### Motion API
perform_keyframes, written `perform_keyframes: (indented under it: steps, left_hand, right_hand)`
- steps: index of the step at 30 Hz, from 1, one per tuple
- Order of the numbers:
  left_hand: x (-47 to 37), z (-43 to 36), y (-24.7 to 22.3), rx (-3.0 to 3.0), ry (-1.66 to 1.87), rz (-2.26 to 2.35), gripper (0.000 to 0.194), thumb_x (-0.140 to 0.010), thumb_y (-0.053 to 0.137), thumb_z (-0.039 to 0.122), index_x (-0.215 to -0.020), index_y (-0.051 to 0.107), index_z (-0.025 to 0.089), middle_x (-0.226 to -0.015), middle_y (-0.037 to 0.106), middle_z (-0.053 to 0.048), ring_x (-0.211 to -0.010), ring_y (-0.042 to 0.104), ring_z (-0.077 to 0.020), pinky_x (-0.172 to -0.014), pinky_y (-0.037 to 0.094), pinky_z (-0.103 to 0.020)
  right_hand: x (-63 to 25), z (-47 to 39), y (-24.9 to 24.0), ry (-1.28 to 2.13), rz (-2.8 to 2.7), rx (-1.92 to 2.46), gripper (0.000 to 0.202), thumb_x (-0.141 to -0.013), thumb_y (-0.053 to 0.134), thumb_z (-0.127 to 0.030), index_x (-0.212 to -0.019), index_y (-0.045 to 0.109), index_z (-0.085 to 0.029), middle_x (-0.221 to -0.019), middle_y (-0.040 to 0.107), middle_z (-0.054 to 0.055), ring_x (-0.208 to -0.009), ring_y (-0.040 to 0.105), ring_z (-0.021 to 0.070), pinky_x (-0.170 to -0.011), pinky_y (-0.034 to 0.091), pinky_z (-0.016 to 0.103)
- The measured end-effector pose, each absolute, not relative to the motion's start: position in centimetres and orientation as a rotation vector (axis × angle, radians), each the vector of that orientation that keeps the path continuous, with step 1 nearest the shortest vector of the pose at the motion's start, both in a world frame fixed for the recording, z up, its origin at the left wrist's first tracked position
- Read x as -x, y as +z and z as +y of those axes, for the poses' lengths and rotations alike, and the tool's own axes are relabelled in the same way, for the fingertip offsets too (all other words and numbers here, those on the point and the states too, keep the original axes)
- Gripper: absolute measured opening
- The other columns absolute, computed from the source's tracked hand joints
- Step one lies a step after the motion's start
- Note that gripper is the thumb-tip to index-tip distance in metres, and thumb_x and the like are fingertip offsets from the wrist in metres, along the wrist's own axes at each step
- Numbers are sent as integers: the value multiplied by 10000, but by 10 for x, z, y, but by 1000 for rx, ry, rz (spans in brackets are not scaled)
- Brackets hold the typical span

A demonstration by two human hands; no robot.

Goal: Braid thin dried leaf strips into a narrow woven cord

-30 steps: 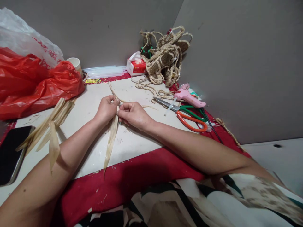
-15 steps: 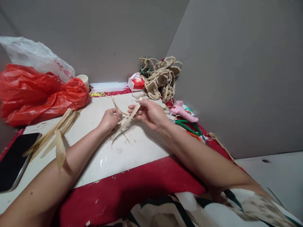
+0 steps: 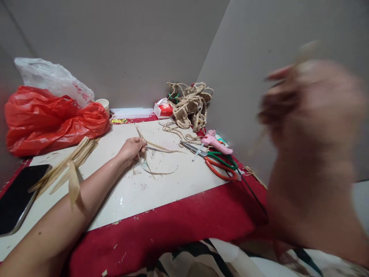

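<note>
My left hand (image 3: 133, 149) is closed, pinching a thin twisted cord of dried husk (image 3: 139, 130) above the white board. Loose husk strands (image 3: 161, 147) fan out to the right of its fingertips and curl down below them. Raised high at the right, close to the camera, is my right hand (image 3: 311, 104), smeared by motion, with its fingers curled in. A pale, blurred strip (image 3: 308, 52) shows at its thumb and looks like dried husk. Under my left forearm's outer side lies a bunch of flat dried husks (image 3: 67, 161), partly over a phone (image 3: 21, 196).
A red plastic bag (image 3: 54, 119) and a cup (image 3: 103, 104) stand at the back left. Beyond the white board (image 3: 127, 196) are clear sticks (image 3: 131, 113), a tissue box (image 3: 163, 109) and braided rope work (image 3: 191, 107). Scissors (image 3: 220, 169) and a pink glue gun (image 3: 215, 143) lie right.
My right hand has swung away from the left hand, up and to the right, towards the camera. The wide pale strip has left the board area. My left hand keeps its hold.
</note>
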State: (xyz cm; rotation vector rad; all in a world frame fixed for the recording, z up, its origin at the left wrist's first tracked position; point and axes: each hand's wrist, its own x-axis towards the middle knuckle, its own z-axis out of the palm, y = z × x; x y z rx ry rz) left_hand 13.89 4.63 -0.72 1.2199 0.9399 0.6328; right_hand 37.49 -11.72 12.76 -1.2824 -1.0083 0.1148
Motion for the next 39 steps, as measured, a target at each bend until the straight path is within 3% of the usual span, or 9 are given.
perform_keyframes:
  steps: [3,8,13,16,25,35,39]
  left_hand:
    - [-137,49,-6,-1164,625,924,138,-735,624,198,-649,528,149,-467,488,48,-299,240,-18,-328,106,-184]
    - [-136,51,-8,-1124,651,899,139,-674,679,206,-632,572,128,-481,556,11,-307,280,-22,-336,109,-193]
    - [-138,54,-11,-1096,656,893,113,-642,683,169,-621,584,121,-535,622,-23,-313,294,-22,-341,116,-203]
    - [-138,54,-11,-1105,656,881,104,-636,683,172,-621,595,120,-566,643,-39,-338,350,-32,-347,134,-201]
    - [-138,53,-8,-1132,621,893,150,-613,717,221,-627,602,125,-553,628,-22,-334,280,-11,-352,107,-201]
    - [-140,50,-3,-1137,657,920,37,-565,609,123,-585,578,128,-466,525,4,-332,274,-21,-355,88,-198]
    - [-140,50,-3,-1136,679,881,121,-624,615,205,-552,551,132,-422,433,25,-334,227,-22,-358,80,-206]
  right_hand:
    - [-322,-86,86,670,-1142,1338,201,-875,515,-294,-790,646,-169,-529,413,-55,-425,346,37,-417,223,232]
    - [-281,-38,31,1168,-1170,1354,86,-817,594,-230,-817,573,-146,-614,608,-6,-475,516,73,-438,403,186]
    - [-279,-20,18,1128,-1080,1412,121,-807,592,-184,-810,471,-174,-624,644,2,-492,553,90,-440,400,183]
    - [-276,-18,15,1089,-1146,1459,124,-786,600,-178,-719,498,-160,-624,631,15,-504,527,84,-452,373,185]
    - [-275,-10,11,842,-1217,1516,167,-714,613,-195,-576,530,-148,-545,495,-31,-506,388,70,-492,314,211]
    - [-268,-5,-5,811,-1259,1573,167,-705,561,-201,-553,504,-163,-523,504,-19,-498,389,81,-476,299,212]
    - [-268,-2,-13,774,-1274,1589,169,-702,566,-215,-561,483,-173,-520,495,-22,-504,405,89,-482,298,215]
